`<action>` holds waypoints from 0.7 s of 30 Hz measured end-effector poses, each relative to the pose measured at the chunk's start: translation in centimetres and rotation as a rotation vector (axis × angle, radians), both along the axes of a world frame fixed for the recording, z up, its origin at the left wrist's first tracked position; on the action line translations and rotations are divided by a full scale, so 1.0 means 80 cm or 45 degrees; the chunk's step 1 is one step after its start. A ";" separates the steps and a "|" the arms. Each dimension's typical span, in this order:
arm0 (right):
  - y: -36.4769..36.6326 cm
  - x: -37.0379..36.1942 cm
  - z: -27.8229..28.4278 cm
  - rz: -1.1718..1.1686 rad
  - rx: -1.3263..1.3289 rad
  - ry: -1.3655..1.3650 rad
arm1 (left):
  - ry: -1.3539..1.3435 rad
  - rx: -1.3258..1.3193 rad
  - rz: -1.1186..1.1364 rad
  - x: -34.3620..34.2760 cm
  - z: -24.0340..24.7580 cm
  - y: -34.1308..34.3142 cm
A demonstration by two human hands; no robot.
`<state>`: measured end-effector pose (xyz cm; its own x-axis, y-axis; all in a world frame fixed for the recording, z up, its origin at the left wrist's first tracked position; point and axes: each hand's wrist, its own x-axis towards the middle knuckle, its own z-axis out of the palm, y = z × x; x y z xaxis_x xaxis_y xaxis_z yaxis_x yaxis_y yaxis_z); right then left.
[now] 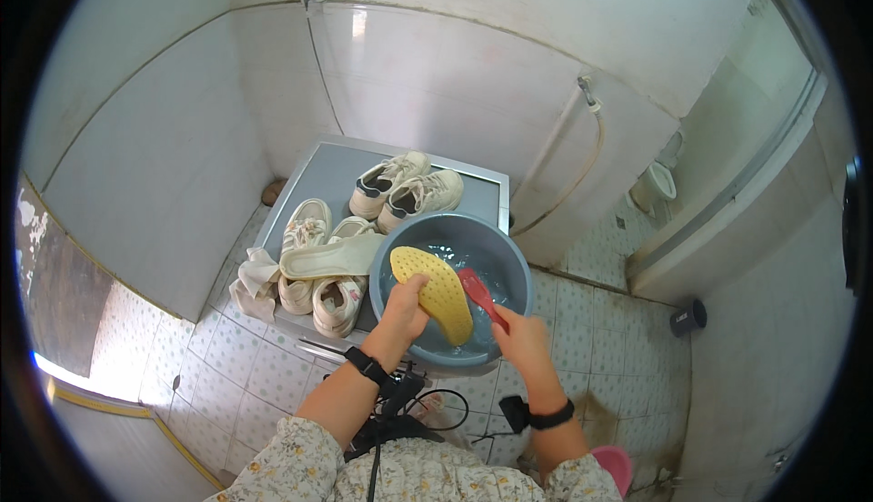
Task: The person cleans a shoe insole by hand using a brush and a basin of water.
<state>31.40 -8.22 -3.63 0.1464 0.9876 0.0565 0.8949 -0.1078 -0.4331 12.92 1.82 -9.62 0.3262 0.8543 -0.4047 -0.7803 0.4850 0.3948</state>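
My left hand [406, 309] grips a yellow, perforated insole [436, 288] by its left edge, tilted over a grey-blue basin [520, 275] of water. In my right hand [525, 343] is the handle of a red brush [479, 292]; its head lies close against the insole's right edge, and its bristles are hidden. A second, pale insole [335, 257] rests across a pair of white shoes [338, 306] left of the basin. Behind the basin stands another pair of off-white lace-up shoes [424, 195].
The basin and shoes stand on a grey, metal-edged washing-machine-like top [477, 182]. A white cloth [257, 275] hangs at its left corner. A hose [582, 177] runs from a wall tap at the right. A dark bucket [688, 318] and a pink basin [614, 466] are on the tiled floor.
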 end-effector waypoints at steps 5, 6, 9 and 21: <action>-0.074 -0.002 -0.015 0.011 0.382 0.619 | 0.134 0.125 0.012 0.018 -0.010 0.002; -0.082 -0.010 -0.012 0.051 0.352 0.642 | 0.153 0.138 -0.005 0.020 -0.009 0.001; -0.048 -0.043 0.012 0.046 0.240 0.491 | 0.183 0.184 -0.085 0.011 -0.004 0.002; -0.097 -0.011 -0.020 0.041 0.332 0.524 | 0.170 0.050 -0.005 0.021 -0.009 0.000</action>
<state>30.52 -15.98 -5.19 0.1783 0.9526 0.2464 0.6448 0.0760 -0.7605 14.61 1.79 -10.34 0.2755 0.8691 -0.4109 -0.7177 0.4703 0.5136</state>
